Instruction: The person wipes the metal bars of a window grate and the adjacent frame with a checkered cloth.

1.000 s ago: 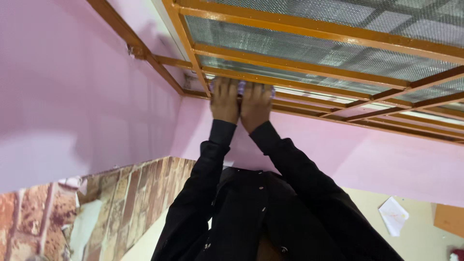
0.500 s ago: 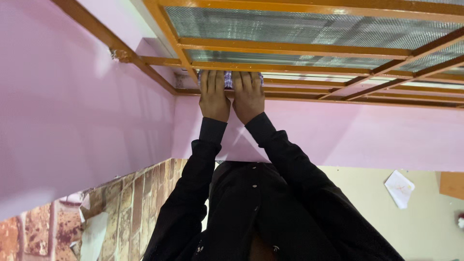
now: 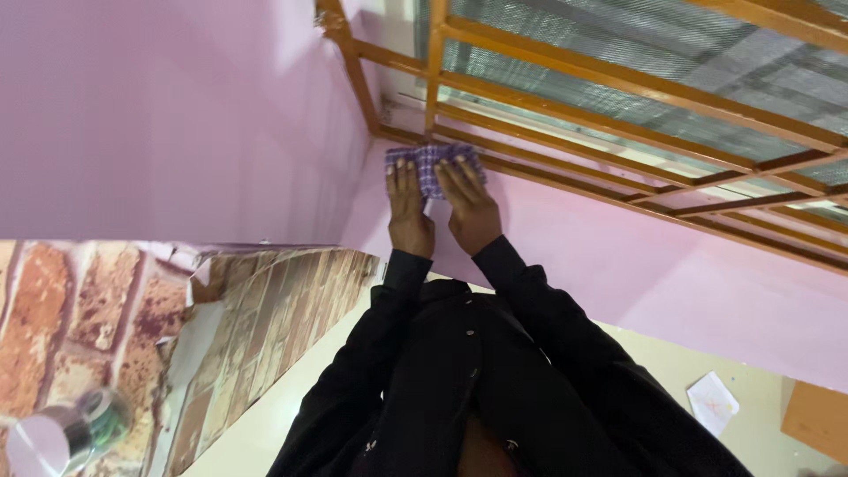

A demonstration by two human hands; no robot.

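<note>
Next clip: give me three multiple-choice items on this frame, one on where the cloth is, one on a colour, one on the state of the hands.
1. Where is the checked cloth?
A. On the floor
B. Against the pink wall just under the window frame
C. Hanging on the brick-patterned wall

2. What colour is the window frame?
A. Orange-brown
B. White
C. Blue

3. How are the hands placed?
A. Both flat on the cloth
B. Only one hand touches it
C. Both at the person's sides

Answers: 1 B, the cloth lies on the wall right below the frame's bottom bar. 2 A, the bars are orange-brown. 3 A, the left hand and right hand press the cloth side by side.
</note>
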